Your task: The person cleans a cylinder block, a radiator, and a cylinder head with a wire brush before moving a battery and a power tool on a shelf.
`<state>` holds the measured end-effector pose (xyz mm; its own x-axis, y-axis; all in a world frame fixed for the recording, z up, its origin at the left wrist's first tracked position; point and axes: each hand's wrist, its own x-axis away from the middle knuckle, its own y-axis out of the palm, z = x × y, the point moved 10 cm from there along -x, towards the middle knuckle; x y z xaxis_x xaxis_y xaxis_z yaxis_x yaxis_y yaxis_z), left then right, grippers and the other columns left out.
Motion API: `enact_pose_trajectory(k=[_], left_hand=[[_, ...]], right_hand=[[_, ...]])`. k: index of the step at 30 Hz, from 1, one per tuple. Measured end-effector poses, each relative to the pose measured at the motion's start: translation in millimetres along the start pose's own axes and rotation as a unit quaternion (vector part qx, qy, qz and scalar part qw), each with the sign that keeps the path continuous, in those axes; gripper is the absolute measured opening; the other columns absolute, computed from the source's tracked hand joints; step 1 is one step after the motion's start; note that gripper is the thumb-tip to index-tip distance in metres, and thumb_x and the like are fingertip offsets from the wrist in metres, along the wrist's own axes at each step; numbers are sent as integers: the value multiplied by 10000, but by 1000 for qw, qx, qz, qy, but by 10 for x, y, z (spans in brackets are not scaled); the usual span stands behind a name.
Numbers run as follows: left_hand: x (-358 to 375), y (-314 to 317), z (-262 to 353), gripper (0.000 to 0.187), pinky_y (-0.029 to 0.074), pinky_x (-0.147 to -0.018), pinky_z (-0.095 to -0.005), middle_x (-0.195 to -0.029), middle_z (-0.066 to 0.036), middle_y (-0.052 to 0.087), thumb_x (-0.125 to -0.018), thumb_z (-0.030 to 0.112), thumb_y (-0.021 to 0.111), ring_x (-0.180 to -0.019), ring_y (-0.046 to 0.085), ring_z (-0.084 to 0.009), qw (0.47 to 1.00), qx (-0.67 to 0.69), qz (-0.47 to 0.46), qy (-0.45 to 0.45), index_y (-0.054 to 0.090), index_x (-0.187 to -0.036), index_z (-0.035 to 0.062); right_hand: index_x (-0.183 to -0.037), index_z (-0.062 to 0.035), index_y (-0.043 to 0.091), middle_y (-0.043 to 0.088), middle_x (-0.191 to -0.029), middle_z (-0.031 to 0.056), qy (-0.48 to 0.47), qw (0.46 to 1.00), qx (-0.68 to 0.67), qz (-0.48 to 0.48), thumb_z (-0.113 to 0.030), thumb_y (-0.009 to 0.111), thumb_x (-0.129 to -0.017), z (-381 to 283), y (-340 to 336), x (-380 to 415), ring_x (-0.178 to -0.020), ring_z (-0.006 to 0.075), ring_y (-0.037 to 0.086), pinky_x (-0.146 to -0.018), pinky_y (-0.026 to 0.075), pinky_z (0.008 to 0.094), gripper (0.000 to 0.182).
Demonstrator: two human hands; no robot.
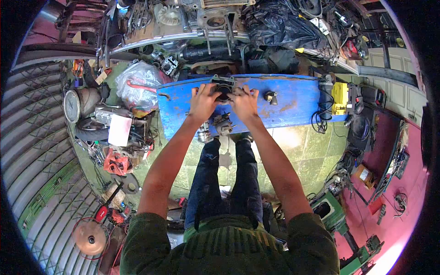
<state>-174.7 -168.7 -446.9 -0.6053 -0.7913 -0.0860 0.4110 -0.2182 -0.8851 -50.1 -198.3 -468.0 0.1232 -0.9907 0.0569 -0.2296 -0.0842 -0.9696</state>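
A dark metal engine part with a round opening sits at the far side of the low blue bench. My left hand grips its left side, fingers curled at the rim. From the right, my right hand is closed on the same part, thumb and fingers close to the opening. Just below my hands a grey metal carburetor-like part rests at the bench's near edge. Beside it is a shiny cylindrical metal piece. A small brass-coloured fitting lies right of my right hand.
Behind the bench, a shelf holds engine parts and a black plastic bag. A yellow case and black cables occupy the right end. Left are a clear plastic bag and piled parts. Green machinery stands lower right.
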Motion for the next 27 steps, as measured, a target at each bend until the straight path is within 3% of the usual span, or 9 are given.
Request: enact_pose_trajectory(k=[3,6,11,12,14,16,21,24,27], left_hand=[[-114,180,-137,544,381,-950,-463,-1299,-44,608,-703,230,877,-1237,519,-262,995,28,-76,-64,720,-1213,127],[-226,207,-74,588,379,-966,-474,-1279,-56,609,-687,220,891,-1267,503,-280,997,-17,-73,-19,689,-1225,91],[-296,337,-72,538,367,-996,-481,-1248,-70,599,-687,188,881,-1282,487,-274,990,-25,-137,-13,688,-1174,68],[-287,368,-78,521,361,-1005,-486,-1241,-70,595,-692,174,873,-1289,481,-274,988,-28,-148,-23,686,-1165,65],[-262,366,-64,516,352,-1012,-498,-1241,-71,590,-696,169,867,-1289,478,-274,989,-30,-143,-29,684,-1167,66],[-201,378,-39,511,344,-1018,-509,-1241,-72,586,-700,164,861,-1289,476,-274,990,-29,-137,-32,682,-1168,67],[-141,103,205,531,315,-1017,-570,-1277,-87,582,-684,138,858,-1356,455,-268,999,-9,-37,-22,671,-1177,71],[-126,-6,422,559,287,-1028,-594,-1299,-84,581,-701,123,836,-1438,416,-257,999,-17,-42,-14,668,-1233,94],[-186,-205,753,583,270,-1018,-614,-1285,-64,588,-706,91,807,-1476,394,-238,998,-18,-59,13,662,-1270,117]], right_hand=[[-1137,-179,764,714,-1105,2,21,999,-29,11,-266,844,-740,3,0,-45,-1175,219,566,-944,361,531,414],[-1147,-123,735,708,-1097,13,38,998,-45,18,-278,862,-717,7,-65,-95,-1194,216,561,-938,363,543,475],[-1099,-107,728,694,-1101,27,21,999,-42,-8,-318,890,-667,-34,25,-207,-1214,226,560,-971,353,553,508],[-1136,-110,725,687,-1120,29,24,999,-32,-29,-262,870,-669,-38,72,-229,-1217,225,553,-986,348,551,512],[-1173,-112,723,679,-1138,31,28,998,-26,-51,-206,850,-671,-66,123,-236,-1221,225,546,-1001,344,549,526],[-1143,-105,732,668,-1111,30,11,1000,-9,-2,-131,819,-643,-97,32,-188,-1216,232,541,-1023,336,557,508],[-1149,-69,732,656,-1146,59,15,999,-37,35,-122,791,-679,-103,-227,10,-1251,245,524,-1087,287,630,476],[-1141,-68,732,657,-1134,63,29,996,-63,64,-114,795,-674,-35,-507,135,-1245,248,530,-1095,279,636,474],[-1180,-86,731,636,-1116,37,23,995,-35,89,-157,863,-598,24,-874,326,-1228,234,532,-1107,278,615,600]])
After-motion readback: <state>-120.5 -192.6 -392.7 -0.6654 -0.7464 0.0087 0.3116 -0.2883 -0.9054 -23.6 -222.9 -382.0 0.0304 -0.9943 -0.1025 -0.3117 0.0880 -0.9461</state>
